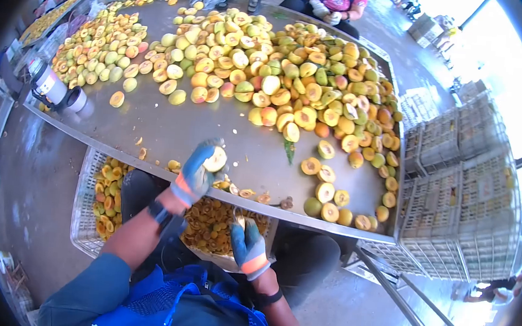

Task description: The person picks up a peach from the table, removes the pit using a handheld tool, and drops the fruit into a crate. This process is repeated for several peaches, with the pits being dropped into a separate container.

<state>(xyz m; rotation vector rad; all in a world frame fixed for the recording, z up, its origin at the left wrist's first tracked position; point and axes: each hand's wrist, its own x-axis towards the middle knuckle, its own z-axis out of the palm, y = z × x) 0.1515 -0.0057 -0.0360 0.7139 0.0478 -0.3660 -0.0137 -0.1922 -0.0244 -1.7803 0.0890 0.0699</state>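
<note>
My left hand, in a blue-grey glove with an orange band, is closed around a pale-fleshed peach half, cut face up, above the near edge of the metal table. Lower and to the right, my right hand, gloved alike, is closed on a small tool with what looks like a thin metal loop; its handle is mostly hidden by the fingers. Beneath my hands a crate of brownish scraps stands under the table edge. Several cut pieces lie along that edge.
Halved peaches are heaped across the table's far side and right end. A thermos stands at the left. A white crate of peach pieces is by my left leg. Stacked crates rise at the right. Co-workers sit opposite.
</note>
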